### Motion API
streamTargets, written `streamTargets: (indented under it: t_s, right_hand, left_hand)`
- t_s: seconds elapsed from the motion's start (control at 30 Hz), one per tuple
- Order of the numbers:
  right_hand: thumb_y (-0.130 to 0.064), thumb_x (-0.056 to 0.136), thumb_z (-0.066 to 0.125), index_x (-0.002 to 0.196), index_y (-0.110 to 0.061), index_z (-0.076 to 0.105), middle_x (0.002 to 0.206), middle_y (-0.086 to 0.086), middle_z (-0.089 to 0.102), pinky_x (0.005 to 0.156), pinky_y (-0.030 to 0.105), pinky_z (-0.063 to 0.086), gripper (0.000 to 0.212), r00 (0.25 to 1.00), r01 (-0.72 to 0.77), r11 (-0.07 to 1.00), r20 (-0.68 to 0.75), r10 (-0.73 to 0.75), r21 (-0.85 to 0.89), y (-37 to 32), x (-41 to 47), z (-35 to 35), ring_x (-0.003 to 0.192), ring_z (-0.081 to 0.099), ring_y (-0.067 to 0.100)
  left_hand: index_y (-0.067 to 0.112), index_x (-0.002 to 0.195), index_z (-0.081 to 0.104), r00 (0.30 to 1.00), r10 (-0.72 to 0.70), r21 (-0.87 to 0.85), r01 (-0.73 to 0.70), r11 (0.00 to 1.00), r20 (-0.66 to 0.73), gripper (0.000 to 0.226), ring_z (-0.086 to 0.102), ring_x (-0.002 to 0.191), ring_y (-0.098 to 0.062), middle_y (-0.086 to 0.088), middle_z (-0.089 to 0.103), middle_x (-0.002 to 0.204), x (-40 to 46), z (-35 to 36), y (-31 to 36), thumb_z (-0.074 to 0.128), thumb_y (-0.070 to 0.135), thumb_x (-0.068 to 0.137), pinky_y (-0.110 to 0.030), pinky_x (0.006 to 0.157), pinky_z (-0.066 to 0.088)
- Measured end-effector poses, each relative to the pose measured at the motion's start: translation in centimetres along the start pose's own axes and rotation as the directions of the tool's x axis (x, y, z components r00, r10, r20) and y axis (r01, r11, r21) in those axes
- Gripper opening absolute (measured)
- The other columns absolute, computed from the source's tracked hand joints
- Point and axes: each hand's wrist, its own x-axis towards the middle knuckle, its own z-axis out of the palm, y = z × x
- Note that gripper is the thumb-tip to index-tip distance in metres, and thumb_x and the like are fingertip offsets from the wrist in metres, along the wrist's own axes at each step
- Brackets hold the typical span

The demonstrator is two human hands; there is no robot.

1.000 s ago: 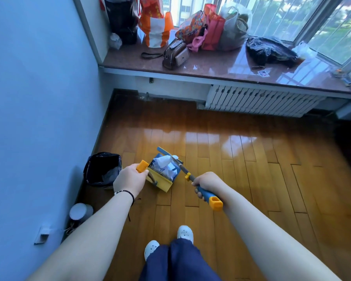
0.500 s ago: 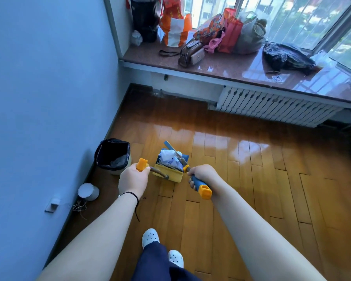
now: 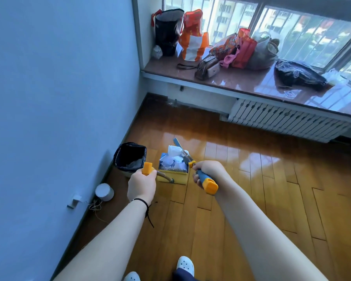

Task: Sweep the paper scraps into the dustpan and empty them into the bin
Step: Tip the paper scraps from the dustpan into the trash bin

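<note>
The left hand [image 3: 141, 184] is wrapped round the dustpan handle [image 3: 150, 170], fingers curled tight just below its orange end cap, a black cord bracelet at the wrist. The right hand [image 3: 208, 172] grips the broom handle [image 3: 206, 180] the same way, fist closed on the blue grip with the orange cap poking out beneath the palm. Both arms reach forward side by side, the two hands level and close together.

Between the hands, just ahead of the knuckles, sits the yellow dustpan [image 3: 173, 176], its comb edge facing the person. It is loaded: a heap of white and pale-blue paper scraps [image 3: 173, 159] piles up inside it. The broom's thin shaft [image 3: 183, 152] runs up and away from the right hand across the right side of the heap, ending in a blue piece beyond the scraps. Whether the pan rests on the wooden floor [image 3: 251, 199] or hangs just above it cannot be told.

Just ahead and to the outside of the left hand stands the bin [image 3: 130, 157], lined with a black bag, mouth open, tucked against the blue wall [image 3: 59, 98]. It is near the dustpan, with a gap between them. Below the left hand, by the skirting, a small white round container [image 3: 104, 192] sits beside a tangle of cord.

Well beyond both hands, a glossy window ledge [image 3: 241, 82] carries a brown handbag [image 3: 208, 66], orange and red bags [image 3: 193, 35] and a crumpled black bag [image 3: 299, 75], with a white radiator [image 3: 288, 119] below. White clogs [image 3: 185, 265] show at the bottom edge.
</note>
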Motion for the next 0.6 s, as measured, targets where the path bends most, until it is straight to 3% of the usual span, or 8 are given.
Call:
streamTargets:
  t_s: [0.13, 0.3, 0.6]
  right_hand:
    - [-0.002, 0.096, 0.046, 0.117, -0.003, 0.048, 0.068, 0.008, 0.047, 0.031, 0.015, 0.04, 0.021, 0.999, 0.028, 1.0, 0.018, -0.028, 0.002, 0.3, -2.4, 3.2, 0.03, 0.046, 0.012]
    - [-0.004, 0.096, 0.048, 0.123, -0.001, 0.05, 0.068, 0.01, 0.05, 0.032, 0.017, 0.041, 0.027, 0.997, 0.071, 0.997, -0.005, -0.071, -0.005, 1.7, -4.5, 7.8, 0.034, 0.049, 0.013]
    - [-0.006, 0.094, 0.051, 0.132, -0.006, 0.049, 0.08, 0.011, 0.054, 0.034, 0.018, 0.044, 0.038, 0.997, 0.082, 0.996, -0.004, -0.082, 0.031, 3.4, -7.1, 14.9, 0.03, 0.051, 0.013]
  left_hand:
    - [0.022, 0.084, 0.065, 1.0, -0.003, -0.016, 0.002, 1.0, -0.012, 0.025, 0.062, 0.074, -0.023, 0.003, 0.065, 0.077, 0.5, -3.5, -1.0, 0.063, 0.045, 0.092, -0.029, 0.06, 0.043]
    - [0.021, 0.074, 0.063, 0.999, -0.024, -0.123, 0.021, 0.992, -0.022, 0.025, 0.063, 0.07, -0.021, 0.002, 0.065, 0.071, 1.3, -7.7, -2.5, 0.066, 0.041, 0.09, -0.031, 0.063, 0.05]
    - [0.014, 0.06, 0.055, 0.999, -0.018, -0.242, 0.006, 0.97, -0.048, 0.037, 0.052, 0.053, -0.016, 0.0, 0.055, 0.056, 1.9, -14.0, -4.8, 0.069, 0.032, 0.09, -0.025, 0.05, 0.035]
